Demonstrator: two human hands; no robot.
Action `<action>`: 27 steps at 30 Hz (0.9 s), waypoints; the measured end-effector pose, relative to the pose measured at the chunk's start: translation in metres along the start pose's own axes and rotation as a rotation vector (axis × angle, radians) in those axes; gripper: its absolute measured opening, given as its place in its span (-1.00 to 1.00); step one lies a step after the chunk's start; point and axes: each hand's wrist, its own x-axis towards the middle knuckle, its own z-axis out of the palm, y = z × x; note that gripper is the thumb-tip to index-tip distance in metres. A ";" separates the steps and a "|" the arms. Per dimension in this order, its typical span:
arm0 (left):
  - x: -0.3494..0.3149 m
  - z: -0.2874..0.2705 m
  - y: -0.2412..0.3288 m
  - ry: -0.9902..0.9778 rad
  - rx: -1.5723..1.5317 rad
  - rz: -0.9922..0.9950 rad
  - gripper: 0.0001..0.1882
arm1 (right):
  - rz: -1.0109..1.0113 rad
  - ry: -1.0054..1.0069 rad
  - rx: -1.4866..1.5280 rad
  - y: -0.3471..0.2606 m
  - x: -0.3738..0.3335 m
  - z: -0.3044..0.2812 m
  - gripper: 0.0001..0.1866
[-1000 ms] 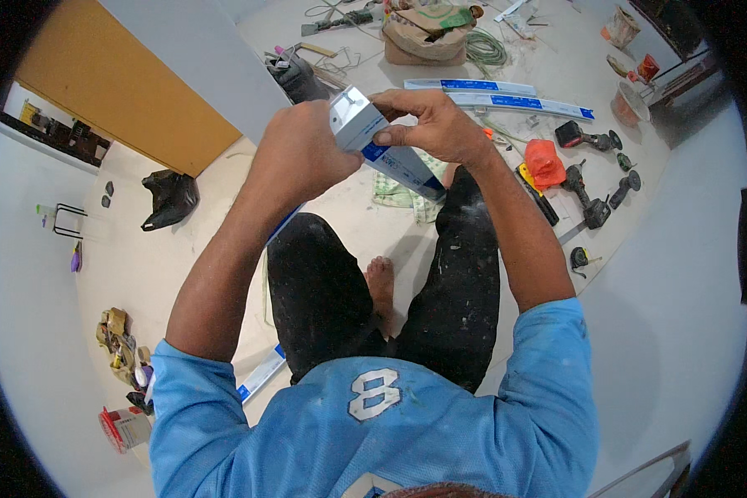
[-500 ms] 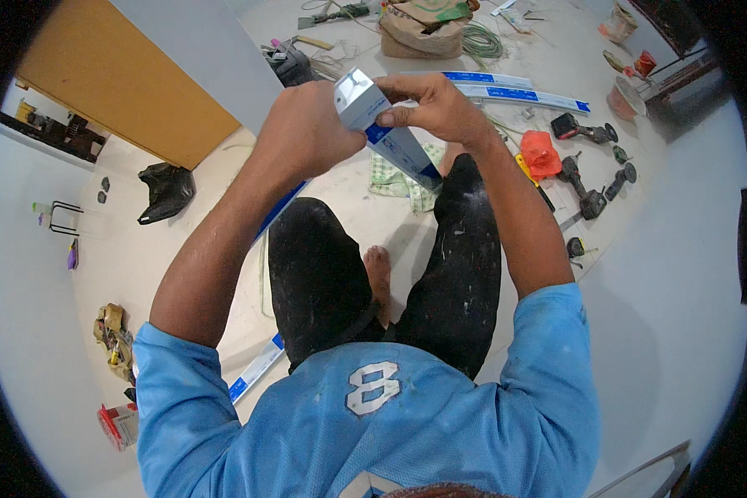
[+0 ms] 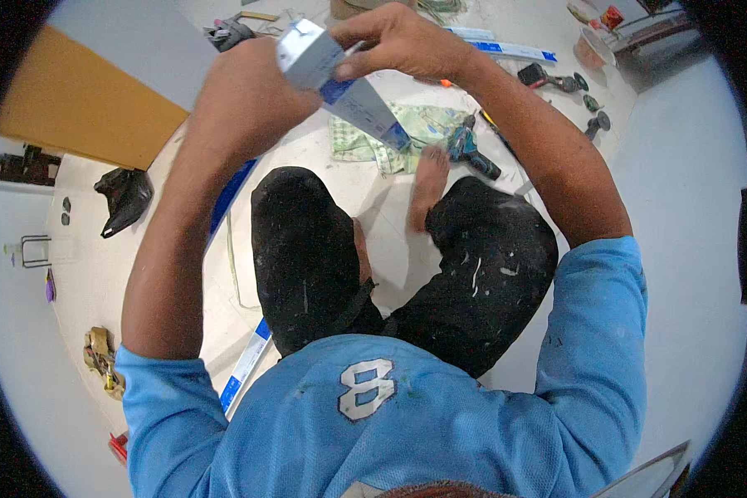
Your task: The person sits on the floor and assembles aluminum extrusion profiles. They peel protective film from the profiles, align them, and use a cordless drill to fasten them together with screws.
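Observation:
A long rectangular metal profile (image 3: 353, 100) in white and blue wrapping rises toward me at a slant, its bare silvery end uppermost. My left hand (image 3: 253, 95) is closed round the upper end. From the other side my right hand (image 3: 411, 46) pinches the edge near that end; a small pale bit shows by its thumb, too blurred to name. The profile's lower end reaches down over a green patterned cloth (image 3: 349, 141) on the floor. Next to the cloth, by my foot, lies a teal and black cordless drill (image 3: 471, 153). A blue strip (image 3: 231, 195) shows beyond my left forearm.
More wrapped profiles (image 3: 515, 51) lie at the far right, near a grinder (image 3: 552, 79) and a bucket (image 3: 593, 50). Another wrapped profile (image 3: 245, 365) is on the floor at my left. A black bag (image 3: 124, 197) lies beside the yellow-brown panel (image 3: 83, 100).
Both hands and the profile's upper end have shifted up and left in view. My right knee has swung outward, and the drill beside the cloth has come into sight.

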 end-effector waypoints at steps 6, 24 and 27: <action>0.004 0.004 0.001 -0.048 -0.014 -0.090 -0.51 | -0.198 0.133 -0.028 0.020 0.004 0.013 -0.45; -0.002 -0.018 0.005 -0.243 -0.275 -0.177 -0.49 | 0.046 0.104 0.058 -0.012 0.003 0.021 -0.42; 0.002 -0.018 0.007 -0.244 -0.295 -0.217 -0.48 | 0.145 0.130 0.051 -0.027 0.004 0.019 -0.24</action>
